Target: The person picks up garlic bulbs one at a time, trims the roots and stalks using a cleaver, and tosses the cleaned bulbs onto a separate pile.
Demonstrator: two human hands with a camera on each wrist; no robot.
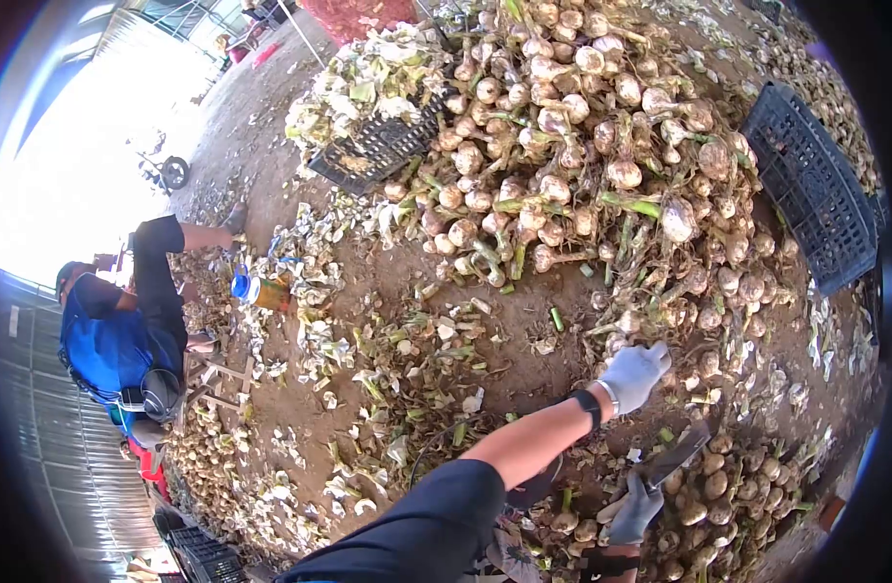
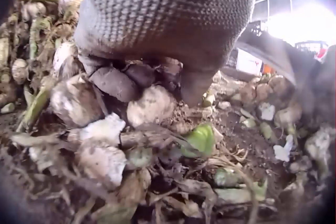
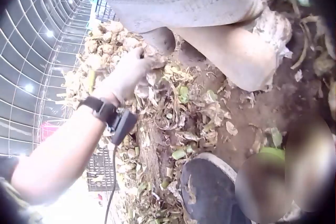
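My left hand [image 1: 636,377], in a pale glove with a watch at the wrist, reaches down at the lower edge of a big garlic heap [image 1: 562,126]. In the left wrist view its curled fingers and thumb close around a soil-marked garlic bulb [image 2: 152,106] among dry stalks and peelings. My right hand [image 1: 636,510], gloved in grey, grips a broad-bladed knife [image 1: 681,455] low in the head view. Its pale wooden handle [image 3: 231,56] sticks out from the glove in the right wrist view; the blade is hidden there.
Trimmed garlic bulbs [image 1: 723,505] lie in a pile beside the knife. A black crate [image 1: 815,185] stands tilted at the right; another crate [image 1: 383,146] holds peelings. Scraps and cut stems litter the soil. A person in blue [image 1: 105,340] sits at the left near a jug [image 1: 261,290].
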